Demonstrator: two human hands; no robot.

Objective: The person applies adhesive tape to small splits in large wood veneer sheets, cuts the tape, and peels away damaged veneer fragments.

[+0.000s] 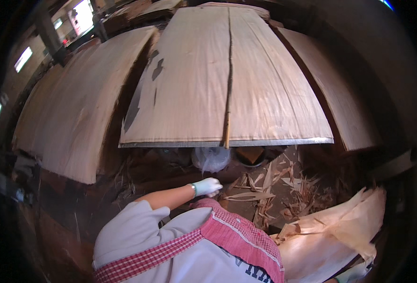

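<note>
My left hand [207,187], in a whitish glove, is held in front of my body with its fingers curled in; I see nothing in them. At the lower right, my gloved right hand [355,273] grips the edge of a torn, pale wood veneer sheet [319,243]. This sheet is curled and ragged, and hangs beside my red checked apron [246,236]. Ahead of me, a wide stack of veneer sheets [185,85] lies on a table with a metal front edge [265,142]. A long thin stick [229,80] runs lengthwise over it.
More veneer stacks flank the middle one, at left [81,104] and right [331,85]. Veneer scraps [265,193] litter the floor. Under the table edge are a clear plastic bag [210,159] and a round dark container [251,155] with something yellowish-brown inside.
</note>
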